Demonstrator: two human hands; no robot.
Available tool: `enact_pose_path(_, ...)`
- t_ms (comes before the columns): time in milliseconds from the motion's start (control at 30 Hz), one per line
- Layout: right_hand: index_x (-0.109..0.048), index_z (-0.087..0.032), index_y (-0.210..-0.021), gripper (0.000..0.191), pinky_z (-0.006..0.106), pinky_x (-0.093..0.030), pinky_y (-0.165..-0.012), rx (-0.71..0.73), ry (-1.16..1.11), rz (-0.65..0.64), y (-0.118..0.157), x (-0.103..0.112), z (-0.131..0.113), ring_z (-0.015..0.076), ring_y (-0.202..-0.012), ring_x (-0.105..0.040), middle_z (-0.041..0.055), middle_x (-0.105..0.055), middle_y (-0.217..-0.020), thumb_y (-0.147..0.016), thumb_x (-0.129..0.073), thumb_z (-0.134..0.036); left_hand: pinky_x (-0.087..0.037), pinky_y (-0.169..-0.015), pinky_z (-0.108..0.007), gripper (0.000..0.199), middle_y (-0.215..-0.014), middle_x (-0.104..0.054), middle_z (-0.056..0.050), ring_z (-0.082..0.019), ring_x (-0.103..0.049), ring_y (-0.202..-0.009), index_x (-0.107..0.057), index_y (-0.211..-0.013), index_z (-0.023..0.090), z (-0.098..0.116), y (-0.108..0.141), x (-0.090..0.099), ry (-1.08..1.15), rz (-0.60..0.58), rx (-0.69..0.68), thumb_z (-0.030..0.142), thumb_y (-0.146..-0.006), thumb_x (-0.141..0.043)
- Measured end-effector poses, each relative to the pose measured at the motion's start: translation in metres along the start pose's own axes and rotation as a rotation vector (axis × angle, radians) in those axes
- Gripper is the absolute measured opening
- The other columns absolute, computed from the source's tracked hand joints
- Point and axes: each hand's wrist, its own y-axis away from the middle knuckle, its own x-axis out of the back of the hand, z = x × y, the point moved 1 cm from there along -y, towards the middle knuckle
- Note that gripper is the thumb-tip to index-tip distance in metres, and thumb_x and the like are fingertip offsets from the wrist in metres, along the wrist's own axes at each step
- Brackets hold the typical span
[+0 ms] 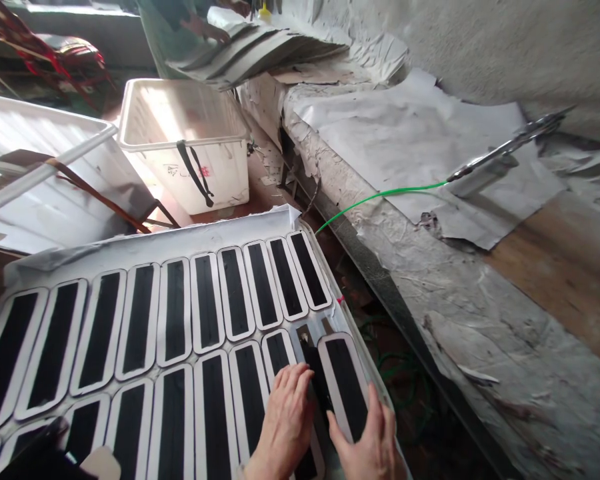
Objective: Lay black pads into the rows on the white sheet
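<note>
Far row (206,303) looks done; one near bare strip (319,375) seemingly remains.
Right hand (373,440) grasps the rightmost framed strip (349,387); left hand (286,421) beside bare strip, grip unclear.

The left hand (286,420) is seen bare — its back lightly creased, its knuckles ridged — and the right hand (367,437), also bare, is cropped by the lower edge.
</note>
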Motion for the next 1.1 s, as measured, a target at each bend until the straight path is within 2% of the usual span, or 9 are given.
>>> enact_pose_path(100,-0.036,-0.009,-0.142,0.075,0.038,-0.053,-0.048,-0.05,-0.006,-0.111,0.003,-0.013,-0.002,0.0298,-0.075,-0.068,0.0186,-0.059,-0.114,-0.09,-0.046,-0.062,-0.05,-0.105,-0.051,0.057,-0.132,-0.056,-0.014,-0.026,-0.054,-0.124,-0.038,-0.134,0.016,-0.011,0.003,-0.008,-0.01,0.014,-0.021,0.001,-0.079,-0.044)
enact_pose_path(167,-0.03,-0.011,-0.144,0.075,0.039,-0.055,-0.053,-0.033,-0.008,-0.193,0.0,-0.021,-0.004,0.0306,-0.08,-0.068,0.0167,-0.058,-0.115,-0.089,-0.055,-0.055,-0.051,-0.104,-0.046,0.053,-0.133,-0.056,-0.014,-0.024,-0.053,-0.126,-0.038,-0.134,0.017,-0.015,0.003,-0.011,0.013,0.026,-0.001,0.003,-0.084,-0.042)
enact_pose_path(267,-0.024,-0.012,-0.145,0.08,0.039,-0.057,-0.059,-0.003,-0.035,-0.32,-0.006,-0.032,-0.009,0.0301,-0.084,-0.067,0.014,-0.057,-0.114,-0.084,-0.067,-0.041,-0.054,-0.101,-0.04,0.04,-0.132,-0.056,-0.014,-0.022,-0.054,-0.125,-0.042,-0.129,0.017,-0.019,-0.002,-0.008,0.062,0.056,0.058,0.007,-0.09,-0.039)
enact_pose_path(400,-0.018,-0.013,-0.147,0.082,0.041,-0.057,-0.061,0.012,-0.073,-0.428,-0.007,-0.039,-0.014,0.03,-0.084,-0.067,0.0153,-0.056,-0.118,-0.085,-0.066,-0.038,-0.054,-0.101,-0.039,0.042,-0.133,-0.055,-0.014,-0.021,-0.054,-0.126,-0.042,-0.132,0.019,-0.022,-0.009,-0.001,0.077,0.086,0.085,0.008,-0.092,-0.037)
enact_pose_path(600,-0.011,-0.014,-0.147,0.082,0.041,-0.058,-0.066,0.039,-0.164,-0.498,-0.007,-0.044,-0.013,0.0323,-0.093,-0.066,0.018,-0.053,-0.121,-0.087,-0.063,-0.036,-0.054,-0.102,-0.04,0.044,-0.133,-0.055,-0.014,-0.021,-0.053,-0.126,-0.042,-0.134,0.017,-0.031,-0.013,-0.004,-0.005,0.132,0.06,0.008,-0.091,-0.04)
enact_pose_path(767,-0.016,-0.014,-0.146,0.056,0.036,-0.058,-0.059,0.074,-0.191,-0.481,-0.003,-0.055,-0.017,0.0261,-0.082,-0.068,0.0165,-0.055,-0.116,-0.099,-0.039,-0.035,-0.053,-0.102,-0.042,0.045,-0.134,-0.056,-0.014,-0.023,-0.053,-0.127,-0.042,-0.135,0.015,-0.037,-0.014,-0.008,-0.078,0.135,0.027,0.008,-0.09,-0.04)
enact_pose_path(833,-0.019,-0.013,-0.145,0.053,0.035,-0.057,-0.057,0.076,-0.162,-0.473,-0.001,-0.058,-0.019,0.0246,-0.078,-0.068,0.0153,-0.056,-0.114,-0.1,-0.034,-0.036,-0.053,-0.102,-0.042,0.045,-0.135,-0.056,-0.013,-0.023,-0.053,-0.127,-0.043,-0.134,0.014,-0.038,-0.014,-0.008,-0.115,0.127,0.012,0.007,-0.09,-0.04)
enact_pose_path(1100,-0.018,-0.014,-0.146,0.051,0.035,-0.055,-0.051,0.118,-0.026,-0.444,-0.002,-0.059,-0.021,0.0218,-0.072,-0.067,0.0144,-0.056,-0.116,-0.1,-0.037,-0.028,-0.056,-0.098,-0.043,0.044,-0.137,-0.057,-0.009,-0.027,-0.052,-0.128,-0.048,-0.133,0.013,-0.042,-0.017,-0.007,-0.302,0.136,-0.078,0.01,-0.09,-0.044)
